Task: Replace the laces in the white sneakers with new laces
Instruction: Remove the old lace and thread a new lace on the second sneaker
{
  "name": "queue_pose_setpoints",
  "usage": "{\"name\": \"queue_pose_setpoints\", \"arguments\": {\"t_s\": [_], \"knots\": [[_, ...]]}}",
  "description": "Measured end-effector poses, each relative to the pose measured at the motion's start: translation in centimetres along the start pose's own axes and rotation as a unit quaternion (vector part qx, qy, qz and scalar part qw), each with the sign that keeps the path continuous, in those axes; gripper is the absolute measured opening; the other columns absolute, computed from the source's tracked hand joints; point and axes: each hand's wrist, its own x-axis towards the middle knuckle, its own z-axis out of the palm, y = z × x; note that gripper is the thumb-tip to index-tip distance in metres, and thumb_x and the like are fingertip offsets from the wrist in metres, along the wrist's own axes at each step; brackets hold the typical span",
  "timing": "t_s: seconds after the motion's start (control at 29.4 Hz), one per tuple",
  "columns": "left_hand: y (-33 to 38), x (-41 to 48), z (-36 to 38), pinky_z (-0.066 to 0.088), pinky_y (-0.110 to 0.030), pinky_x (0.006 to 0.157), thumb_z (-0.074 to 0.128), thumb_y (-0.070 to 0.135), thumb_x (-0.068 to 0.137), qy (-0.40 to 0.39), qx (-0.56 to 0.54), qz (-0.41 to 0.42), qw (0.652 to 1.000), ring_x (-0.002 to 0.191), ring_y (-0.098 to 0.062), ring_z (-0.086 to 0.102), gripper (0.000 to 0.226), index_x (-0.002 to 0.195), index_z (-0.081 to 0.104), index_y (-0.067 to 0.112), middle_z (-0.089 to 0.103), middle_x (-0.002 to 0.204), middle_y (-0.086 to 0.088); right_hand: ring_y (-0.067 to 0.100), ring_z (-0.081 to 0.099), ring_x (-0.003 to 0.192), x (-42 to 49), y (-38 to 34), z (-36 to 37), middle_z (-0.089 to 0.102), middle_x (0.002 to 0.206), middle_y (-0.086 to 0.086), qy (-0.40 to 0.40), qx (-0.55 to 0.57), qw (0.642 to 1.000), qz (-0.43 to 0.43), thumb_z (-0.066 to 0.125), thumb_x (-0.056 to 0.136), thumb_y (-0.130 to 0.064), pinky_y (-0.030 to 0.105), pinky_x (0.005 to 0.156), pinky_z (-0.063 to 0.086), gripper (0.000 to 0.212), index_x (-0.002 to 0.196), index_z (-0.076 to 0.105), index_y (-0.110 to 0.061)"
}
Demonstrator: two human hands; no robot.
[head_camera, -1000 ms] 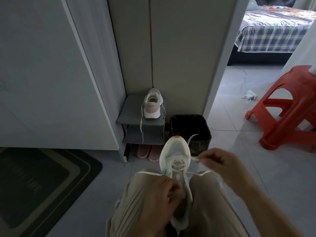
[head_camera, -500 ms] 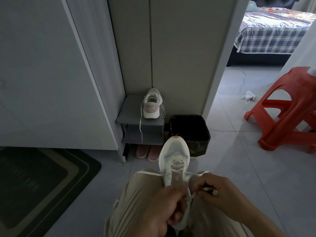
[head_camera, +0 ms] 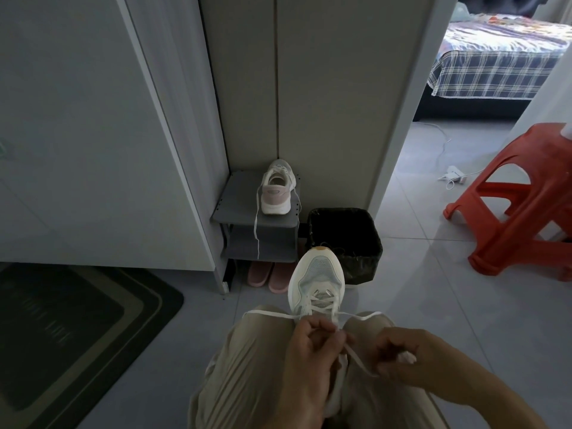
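A white sneaker (head_camera: 318, 275) lies between my knees, toe pointing away, with a white lace (head_camera: 269, 314) crossed through its front eyelets and trailing over both thighs. My left hand (head_camera: 312, 345) grips the sneaker at its tongue, fingers curled over the eyelets. Just right of the shoe, my right hand (head_camera: 402, 351) pinches a stretch of the lace that runs back to the shoe. The second white sneaker (head_camera: 277, 188), pink at the heel, stands on a small grey rack (head_camera: 238, 209), one lace end hanging down.
A black bin (head_camera: 346, 239) stands just beyond the sneaker's toe. Pink slippers (head_camera: 267, 275) sit under the rack. A red plastic stool (head_camera: 523, 205) is at the right, a dark mat (head_camera: 77, 329) at the left. A white cable and plug (head_camera: 453, 174) lie on the tiles.
My right hand has come down from beside the sneaker's toe to my right thigh, drawing the lace toward me. My left hand has slid slightly forward on the tongue.
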Motion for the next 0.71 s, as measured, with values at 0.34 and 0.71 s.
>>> {"name": "queue_pose_setpoints", "arguments": {"t_s": [0.34, 0.71], "knots": [[-2.2, -0.6, 0.8, 0.046, -0.018, 0.058, 0.062, -0.007, 0.082, -0.08, 0.096, 0.027, 0.992, 0.059, -0.003, 0.062, 0.017, 0.085, 0.054, 0.008, 0.071, 0.069, 0.003, 0.016, 0.054, 0.056, 3.1, -1.7, 3.7, 0.063, 0.068, 0.009, 0.191, 0.413, 0.883, 0.111, 0.049, 0.093, -0.01, 0.021, 0.044, 0.038, 0.025, 0.081, 0.07, -0.005], [-2.0, 0.5, 1.8, 0.029, -0.012, 0.029, 0.047, 0.006, 0.094, 0.165, -0.281, -0.207, 0.923, 0.023, -0.013, 0.039, 0.015, 0.083, 0.055, 0.0, 0.043, 0.035, -0.006, 0.001, 0.057, 0.063, 5.1, 0.0, 3.3, 0.066, 0.076, -0.006, 0.14, 0.074, 0.987, 0.027, 0.044, 0.095, -0.006, 0.018, 0.064, 0.046, 0.034, 0.101, 0.061, -0.034]]}}
